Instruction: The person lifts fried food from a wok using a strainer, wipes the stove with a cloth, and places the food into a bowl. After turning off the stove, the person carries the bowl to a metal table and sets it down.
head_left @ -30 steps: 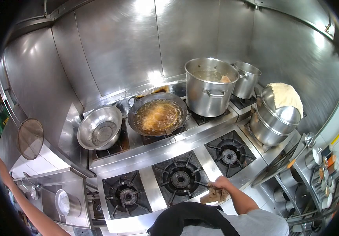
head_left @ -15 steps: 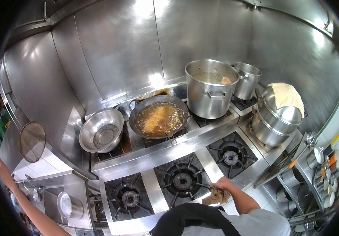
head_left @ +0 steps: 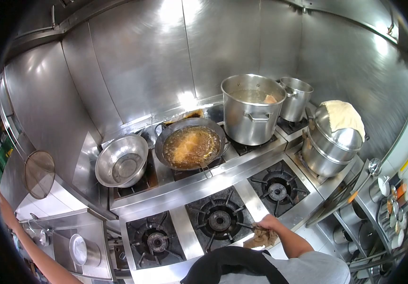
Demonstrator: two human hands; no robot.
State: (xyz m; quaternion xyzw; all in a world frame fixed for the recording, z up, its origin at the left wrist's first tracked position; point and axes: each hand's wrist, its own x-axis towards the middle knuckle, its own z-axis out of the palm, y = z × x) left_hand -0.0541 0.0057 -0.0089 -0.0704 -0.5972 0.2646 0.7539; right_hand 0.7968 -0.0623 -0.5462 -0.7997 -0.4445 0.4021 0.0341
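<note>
My right hand (head_left: 267, 221) grips a crumpled brown cloth (head_left: 260, 238) beside the front middle burner (head_left: 220, 220). At the far left, my left arm stretches out and my left hand (head_left: 5, 210) meets the dark edge of the view, its fingers hidden. A round mesh strainer (head_left: 39, 174) hangs above and right of that hand. On the back row, a dark wok (head_left: 190, 165) holds bubbling oil with a golden-brown piece of food (head_left: 188, 147) frying in it. A long thin handle (head_left: 206, 169) sticks out over the wok's front rim.
A steel bowl (head_left: 104, 163) stands left of the wok. Right of it are a tall stockpot (head_left: 251, 123), a smaller pot (head_left: 295, 106) and a lidded steamer (head_left: 329, 149) draped with a cream cloth (head_left: 341, 116). A sink (head_left: 62, 232) with a steel pot (head_left: 90, 251) lies lower left.
The view has shifted very slightly. The oil keeps bubbling around the food, while both hands stay in nearly the same place, the right one still holding the brown cloth.
</note>
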